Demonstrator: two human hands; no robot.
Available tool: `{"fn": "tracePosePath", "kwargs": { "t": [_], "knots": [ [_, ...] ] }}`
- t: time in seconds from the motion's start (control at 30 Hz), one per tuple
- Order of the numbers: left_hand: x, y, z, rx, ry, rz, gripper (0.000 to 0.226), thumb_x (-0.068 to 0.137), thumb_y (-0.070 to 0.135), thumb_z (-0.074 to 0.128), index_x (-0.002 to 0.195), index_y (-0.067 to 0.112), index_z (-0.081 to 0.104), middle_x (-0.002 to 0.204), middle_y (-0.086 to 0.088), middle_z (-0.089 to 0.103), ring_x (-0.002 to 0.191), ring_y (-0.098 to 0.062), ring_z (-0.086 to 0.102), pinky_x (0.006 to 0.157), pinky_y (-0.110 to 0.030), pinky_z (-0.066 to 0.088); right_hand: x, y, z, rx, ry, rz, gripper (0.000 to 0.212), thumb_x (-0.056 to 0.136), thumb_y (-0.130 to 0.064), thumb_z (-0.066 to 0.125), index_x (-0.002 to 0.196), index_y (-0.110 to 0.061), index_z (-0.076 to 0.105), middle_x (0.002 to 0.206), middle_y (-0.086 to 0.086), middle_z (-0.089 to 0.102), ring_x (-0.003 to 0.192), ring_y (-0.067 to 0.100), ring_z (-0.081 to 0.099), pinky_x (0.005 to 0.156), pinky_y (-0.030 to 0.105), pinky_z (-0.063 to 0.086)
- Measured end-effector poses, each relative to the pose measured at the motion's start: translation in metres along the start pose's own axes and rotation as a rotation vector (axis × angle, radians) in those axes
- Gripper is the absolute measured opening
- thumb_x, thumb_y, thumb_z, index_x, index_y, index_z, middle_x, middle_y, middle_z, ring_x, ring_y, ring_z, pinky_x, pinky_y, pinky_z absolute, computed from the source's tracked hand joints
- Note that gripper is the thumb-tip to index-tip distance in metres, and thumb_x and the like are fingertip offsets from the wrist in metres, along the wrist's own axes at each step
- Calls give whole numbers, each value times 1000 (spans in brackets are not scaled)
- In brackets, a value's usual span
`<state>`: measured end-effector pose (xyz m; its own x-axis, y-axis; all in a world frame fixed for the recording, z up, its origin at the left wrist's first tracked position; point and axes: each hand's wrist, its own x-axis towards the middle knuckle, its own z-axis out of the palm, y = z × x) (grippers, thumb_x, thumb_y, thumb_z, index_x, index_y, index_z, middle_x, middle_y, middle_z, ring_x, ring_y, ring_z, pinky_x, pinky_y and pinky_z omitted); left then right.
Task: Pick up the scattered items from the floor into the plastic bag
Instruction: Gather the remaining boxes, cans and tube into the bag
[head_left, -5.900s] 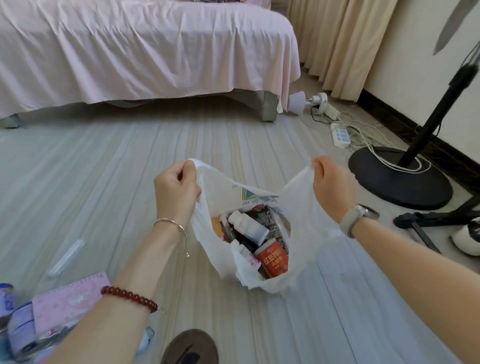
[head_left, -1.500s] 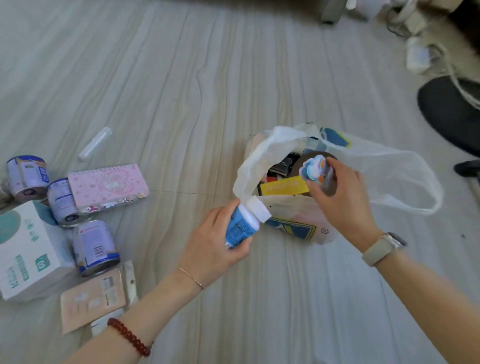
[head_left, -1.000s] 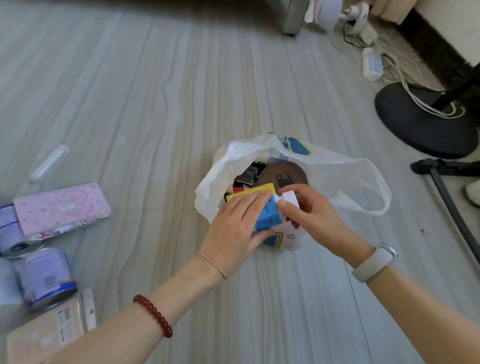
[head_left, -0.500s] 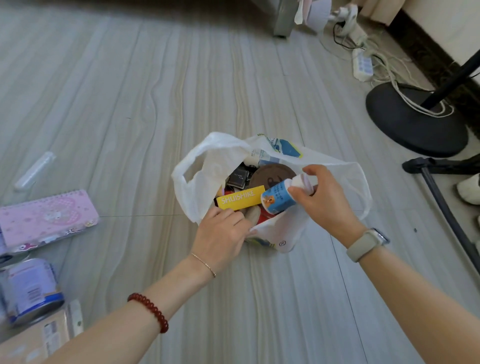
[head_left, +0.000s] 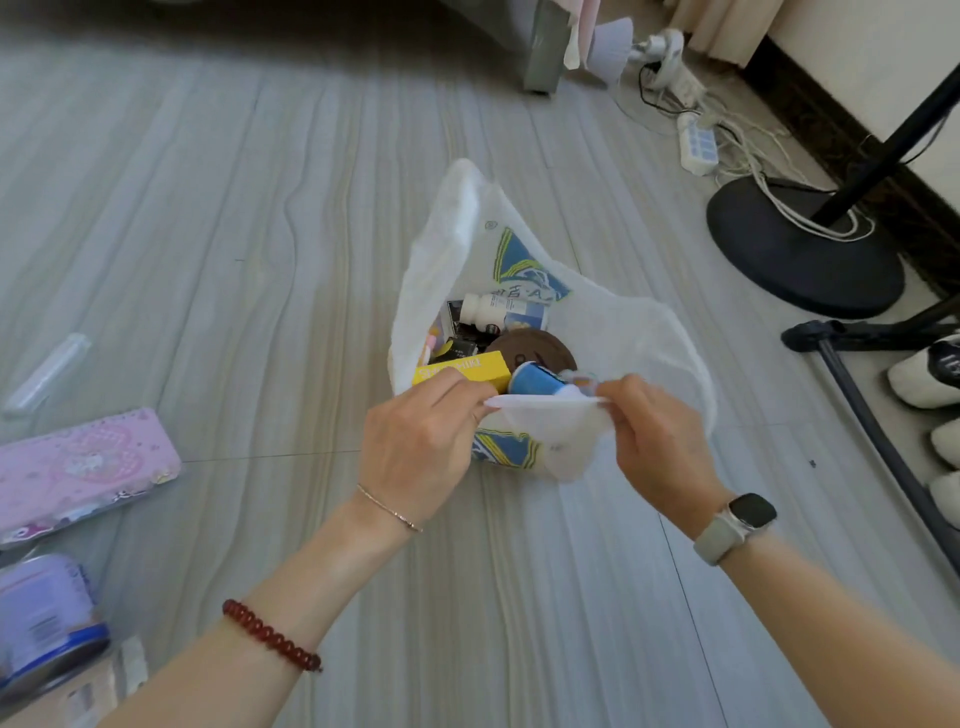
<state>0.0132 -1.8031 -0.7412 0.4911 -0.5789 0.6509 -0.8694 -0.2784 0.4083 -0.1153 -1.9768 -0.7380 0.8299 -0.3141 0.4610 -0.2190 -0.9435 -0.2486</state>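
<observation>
Pinching the near rim of the plastic bag (head_left: 613, 332), left hand (head_left: 423, 447) and right hand (head_left: 657, 447) each at one end, likely to stretch the mouth wide. Resting mid-floor, already holding a yellow box (head_left: 462, 370) and blue bottle (head_left: 535, 379). Still lying by the floor's left edge: pink notebook (head_left: 78, 470), can (head_left: 47, 618), clear tube (head_left: 47, 371).

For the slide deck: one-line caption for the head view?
Both hands, left hand and right hand, pinch the plastic bag rim, items inside.
</observation>
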Motion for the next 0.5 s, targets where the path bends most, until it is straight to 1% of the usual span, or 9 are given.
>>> {"fn": "tracePosePath", "kwargs": {
  "t": [0.03, 0.07, 0.13, 0.17, 0.23, 0.27, 0.33, 0.4, 0.5],
  "knots": [
    [5, 3, -4, -34, 30, 5, 22, 91, 21, 49, 79, 13, 66, 66, -4, 63, 59, -20, 57, 47, -32, 42, 6, -1, -7, 23, 81, -22, 17, 95, -22, 34, 90, -17, 50, 63, 12, 60, 53, 28, 55, 53, 29, 33],
    [11, 6, -9, -78, 62, 9, 24, 91, 20, 48, 80, 10, 66, 67, -6, 63, 62, -18, 54, 50, -28, 42, 12, -3, -14, 45, 150, -49, 23, 99, -26, 29, 89, -17, 48, 61, 13, 58, 53, 28, 52, 53, 30, 32],
    [22, 8, -17, -167, 107, -1, 23, 91, 20, 49, 82, 7, 66, 70, -6, 63, 65, -13, 49, 55, -19, 36, 26, -8, -22, 92, 244, -95, 30, 99, -27, 24, 88, -14, 48, 61, 14, 55, 59, 22, 44, 54, 31, 32],
    [27, 6, -19, -193, 102, -18, 18, 90, 20, 50, 84, 11, 65, 71, -4, 62, 65, -12, 49, 55, -17, 34, 31, -8, -20, 94, 261, -107, 30, 99, -26, 24, 88, -12, 49, 61, 15, 55, 61, 21, 41, 55, 32, 32],
    [30, -4, -17, -170, 35, -45, 6, 89, 24, 51, 87, 21, 56, 73, 2, 59, 65, -12, 49, 52, -20, 36, 38, -5, -13, 30, 220, -108, 33, 98, -25, 26, 88, -10, 53, 62, 13, 54, 61, 23, 44, 56, 33, 32],
    [29, -10, -14, -117, 5, -37, 5, 89, 26, 50, 85, 24, 52, 72, 2, 59, 64, -13, 50, 51, -24, 37, 37, -2, -8, -19, 182, -113, 35, 98, -25, 27, 88, -8, 57, 63, 12, 54, 60, 26, 47, 56, 33, 32],
    [23, -25, -8, 25, -41, 35, 17, 91, 32, 46, 80, 23, 55, 66, 0, 62, 60, -12, 52, 50, -27, 37, 30, 4, 3, -93, 114, -128, 35, 96, -27, 33, 86, -8, 61, 63, 11, 55, 59, 29, 50, 58, 32, 31],
    [14, -34, -4, 145, -75, 103, 35, 94, 36, 40, 72, 19, 62, 64, 1, 62, 57, -12, 56, 48, -24, 37, 17, 9, 11, -118, 44, -141, 36, 95, -29, 36, 80, -10, 62, 64, 9, 54, 60, 28, 49, 59, 32, 30],
    [-6, -42, 1, 243, -120, 125, 36, 93, 34, 42, 68, 18, 63, 67, 3, 61, 65, -12, 48, 47, -21, 35, -3, 10, 22, -149, -50, -193, 36, 94, -31, 37, 72, -12, 61, 63, 6, 54, 60, 27, 49, 60, 31, 28]
  ]
}}
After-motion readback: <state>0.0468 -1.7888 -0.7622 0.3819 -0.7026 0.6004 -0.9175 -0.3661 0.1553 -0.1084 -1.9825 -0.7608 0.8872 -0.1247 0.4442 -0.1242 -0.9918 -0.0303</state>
